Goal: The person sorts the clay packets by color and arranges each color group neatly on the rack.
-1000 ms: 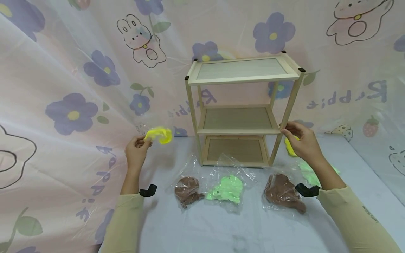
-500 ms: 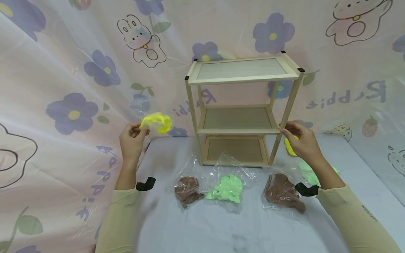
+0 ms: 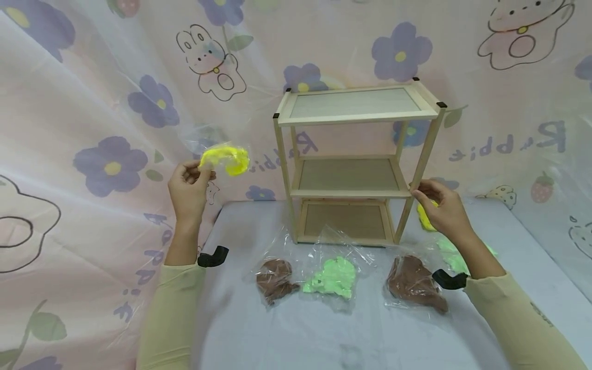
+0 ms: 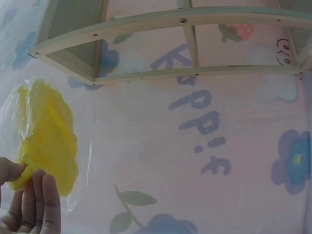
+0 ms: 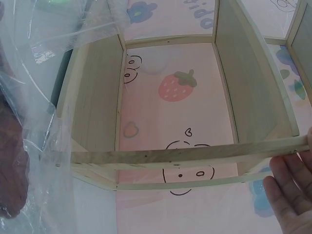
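My left hand (image 3: 187, 192) pinches a clear plastic bag holding a lump of bright yellow clay (image 3: 238, 163) between thumb and fingers, raised left of the shelf. In the left wrist view the yellow lump (image 4: 51, 134) hangs upright above the fingertips. A three-tier wooden shelf rack (image 3: 351, 193) with black corner caps stands at the back of the table. At its front right post, level with the middle tier, my right hand (image 3: 445, 209) grips the wood with thumb and fingers. The right wrist view shows those fingers (image 5: 287, 183) curled at the post's edge.
In front of the rack lie bagged brown clay (image 3: 274, 280), bagged green clay (image 3: 334, 277) and a larger bagged brown lump (image 3: 411, 281). Another green lump (image 3: 452, 255) and a yellow one (image 3: 424, 218) lie partly behind the right hand. A patterned curtain (image 3: 111, 216) hangs behind and at the left.
My left hand has risen and shifted slightly left, carrying the bagged yellow clay up from near table height to about the middle tier. The right hand stays on the post.
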`<state>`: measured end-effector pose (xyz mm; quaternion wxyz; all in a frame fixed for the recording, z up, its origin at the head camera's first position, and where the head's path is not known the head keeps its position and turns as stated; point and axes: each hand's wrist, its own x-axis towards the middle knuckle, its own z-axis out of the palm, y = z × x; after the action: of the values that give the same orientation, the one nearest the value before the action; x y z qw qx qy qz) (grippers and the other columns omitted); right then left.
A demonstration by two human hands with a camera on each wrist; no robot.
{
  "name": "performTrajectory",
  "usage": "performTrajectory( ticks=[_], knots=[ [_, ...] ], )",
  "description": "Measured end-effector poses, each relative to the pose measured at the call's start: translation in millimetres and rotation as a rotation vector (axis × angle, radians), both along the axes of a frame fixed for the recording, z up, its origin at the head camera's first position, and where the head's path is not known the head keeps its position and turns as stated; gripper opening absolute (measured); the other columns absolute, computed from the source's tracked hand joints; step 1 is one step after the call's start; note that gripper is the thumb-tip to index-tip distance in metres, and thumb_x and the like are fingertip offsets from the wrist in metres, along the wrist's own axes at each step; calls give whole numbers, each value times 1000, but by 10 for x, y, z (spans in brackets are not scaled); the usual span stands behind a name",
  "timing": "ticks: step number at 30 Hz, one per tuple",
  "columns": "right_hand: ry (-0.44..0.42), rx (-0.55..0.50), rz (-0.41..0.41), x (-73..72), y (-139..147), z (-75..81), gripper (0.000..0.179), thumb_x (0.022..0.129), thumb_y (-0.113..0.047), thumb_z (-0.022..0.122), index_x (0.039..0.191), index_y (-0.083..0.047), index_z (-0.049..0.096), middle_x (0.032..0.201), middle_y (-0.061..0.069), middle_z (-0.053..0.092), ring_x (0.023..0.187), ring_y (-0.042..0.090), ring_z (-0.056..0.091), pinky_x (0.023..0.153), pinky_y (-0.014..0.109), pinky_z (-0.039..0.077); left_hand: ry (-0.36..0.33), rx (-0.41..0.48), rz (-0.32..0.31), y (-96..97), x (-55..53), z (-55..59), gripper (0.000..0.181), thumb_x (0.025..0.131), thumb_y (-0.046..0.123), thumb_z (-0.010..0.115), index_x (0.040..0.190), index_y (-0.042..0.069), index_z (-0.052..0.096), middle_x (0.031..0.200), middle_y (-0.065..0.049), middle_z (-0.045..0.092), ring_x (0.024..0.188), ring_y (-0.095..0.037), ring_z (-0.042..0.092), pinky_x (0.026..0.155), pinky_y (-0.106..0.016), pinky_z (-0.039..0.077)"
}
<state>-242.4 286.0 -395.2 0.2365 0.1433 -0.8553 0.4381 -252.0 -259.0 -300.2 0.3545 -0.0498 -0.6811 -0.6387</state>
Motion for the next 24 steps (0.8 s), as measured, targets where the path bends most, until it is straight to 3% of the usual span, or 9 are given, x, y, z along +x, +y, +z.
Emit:
performTrajectory(
  ticks=[5, 14, 24],
  knots=[
    [12, -1, -6, 8, 3, 3, 33, 110, -20, 67, 133, 4, 68, 116, 13, 69, 102, -16, 57, 94, -1, 43, 16, 8, -22, 67, 3, 175, 17, 99, 15, 80, 110, 6, 71, 92, -5, 70, 78, -14, 73, 73, -17, 61],
    [23, -7, 3, 7, 8, -14, 32, 110, -18, 67, 132, 5, 68, 113, 5, 68, 102, -15, 57, 95, -1, 43, 82, 37, -73, 218, -26, 426, 15, 99, 12, 80, 108, 5, 71, 91, -7, 69, 77, -17, 73, 83, -23, 64],
    [34, -6, 6, 0, -4, -24, 33, 110, -18, 66, 131, 7, 67, 114, 10, 69, 101, -16, 57, 95, -1, 43, 164, 89, -122, 399, -92, 649, 11, 98, 7, 79, 105, 4, 70, 91, -9, 68, 76, -18, 73, 83, -25, 65]
  ],
)
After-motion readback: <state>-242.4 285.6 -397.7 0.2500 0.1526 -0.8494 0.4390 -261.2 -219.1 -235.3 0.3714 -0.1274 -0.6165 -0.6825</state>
